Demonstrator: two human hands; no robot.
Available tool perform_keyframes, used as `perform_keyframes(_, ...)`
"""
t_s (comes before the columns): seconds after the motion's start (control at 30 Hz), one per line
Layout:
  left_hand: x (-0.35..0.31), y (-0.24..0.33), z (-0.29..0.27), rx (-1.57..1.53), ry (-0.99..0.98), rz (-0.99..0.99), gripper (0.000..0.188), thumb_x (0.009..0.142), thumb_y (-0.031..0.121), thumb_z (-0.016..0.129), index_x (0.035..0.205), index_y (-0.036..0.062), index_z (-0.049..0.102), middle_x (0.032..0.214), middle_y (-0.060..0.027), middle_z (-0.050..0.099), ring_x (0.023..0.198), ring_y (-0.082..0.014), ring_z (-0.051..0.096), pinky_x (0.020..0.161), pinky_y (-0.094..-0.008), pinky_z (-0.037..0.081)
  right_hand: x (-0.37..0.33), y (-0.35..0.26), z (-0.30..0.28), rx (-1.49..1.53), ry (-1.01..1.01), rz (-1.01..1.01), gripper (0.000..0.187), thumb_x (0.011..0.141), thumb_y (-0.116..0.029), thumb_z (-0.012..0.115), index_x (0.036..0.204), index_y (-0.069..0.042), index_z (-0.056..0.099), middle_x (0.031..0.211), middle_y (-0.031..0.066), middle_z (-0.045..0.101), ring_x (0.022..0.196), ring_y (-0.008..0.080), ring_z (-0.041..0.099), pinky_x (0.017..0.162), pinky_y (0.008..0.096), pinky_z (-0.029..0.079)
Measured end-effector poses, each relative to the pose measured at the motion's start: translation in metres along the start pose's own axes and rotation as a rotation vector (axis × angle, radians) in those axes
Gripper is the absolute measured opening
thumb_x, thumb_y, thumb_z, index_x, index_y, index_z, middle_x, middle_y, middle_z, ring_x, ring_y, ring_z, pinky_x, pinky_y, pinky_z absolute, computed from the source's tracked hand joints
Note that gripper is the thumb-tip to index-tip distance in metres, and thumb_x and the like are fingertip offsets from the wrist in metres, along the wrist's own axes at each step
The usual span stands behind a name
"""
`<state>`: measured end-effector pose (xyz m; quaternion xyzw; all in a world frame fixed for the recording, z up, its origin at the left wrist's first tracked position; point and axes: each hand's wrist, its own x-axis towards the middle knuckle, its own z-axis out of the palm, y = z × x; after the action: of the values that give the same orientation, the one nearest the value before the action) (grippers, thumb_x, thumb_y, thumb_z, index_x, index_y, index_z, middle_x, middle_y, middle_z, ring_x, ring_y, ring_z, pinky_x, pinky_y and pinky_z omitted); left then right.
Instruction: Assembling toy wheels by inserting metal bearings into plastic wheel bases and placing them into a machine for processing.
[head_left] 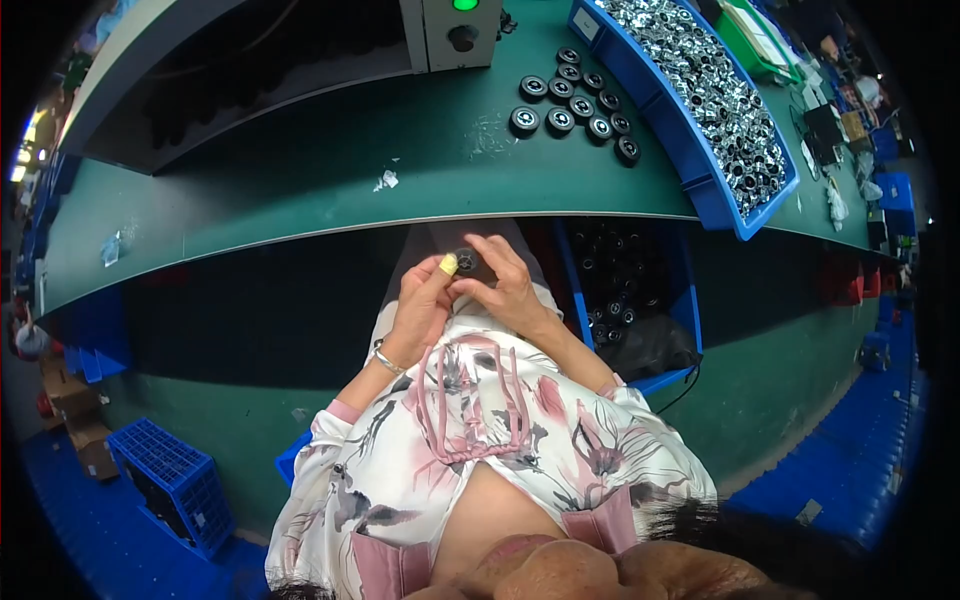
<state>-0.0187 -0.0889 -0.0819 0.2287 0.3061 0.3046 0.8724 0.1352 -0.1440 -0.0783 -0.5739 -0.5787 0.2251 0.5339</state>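
Note:
Over my lap, just in front of the table edge, a small black wheel-like part (465, 263) with a spoked metallic centre sits between my hands. My left hand (424, 303) grips its left side, the thumb wrapped in yellow tape. Fingers of my right hand (507, 289) curl round its right side. On the table, several similar black round parts (561, 121) lie in loose rows. Beside my right forearm, below the table edge, a blue crate (686, 318) contains more dark round parts and a black bag.
A long blue bin (668, 140) of shiny metal rings overhangs the table's front edge at right, with a green tray (765, 45) beyond. A grey machine (455, 45) with a green light stands at the back. Blue crates (175, 475) stand on the floor at lower left.

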Motion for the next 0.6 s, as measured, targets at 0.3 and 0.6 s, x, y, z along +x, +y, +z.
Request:
perform_keyframes(0.3, 0.0002, -0.0061, -0.0018, -0.066, -0.049, -0.006, 0.017, 0.101, 0.016, 0.059, 0.108, 0.0015, 0.063, 0.104, -0.0054, 0.068, 0.089, -0.0091, 0.064, 0.083, -0.0249, 0.053, -0.0034, 0.003, -0.0051, -0.067, -0.023, 0.048, 0.045, 0.075, -0.012, 0.077, 0.117, 0.0, 0.067, 0.096, 0.0147, 0.063, 0.086, 0.0268, 0.063, 0.074, 0.0357, 0.048)
perform_keyframes(0.6, 0.003, -0.0064, -0.0054, -0.027, -0.079, 0.003, 0.019, 0.1, 0.015, 0.061, 0.11, 0.0, 0.066, 0.103, -0.0057, 0.069, 0.09, -0.0107, 0.065, 0.087, -0.0268, 0.053, -0.0034, 0.0056, -0.0003, 0.096, 0.013, 0.04, 0.045, 0.076, -0.012, 0.077, 0.118, -0.001, 0.067, 0.092, 0.0127, 0.062, 0.085, 0.0256, 0.062, 0.074, 0.0349, 0.049)
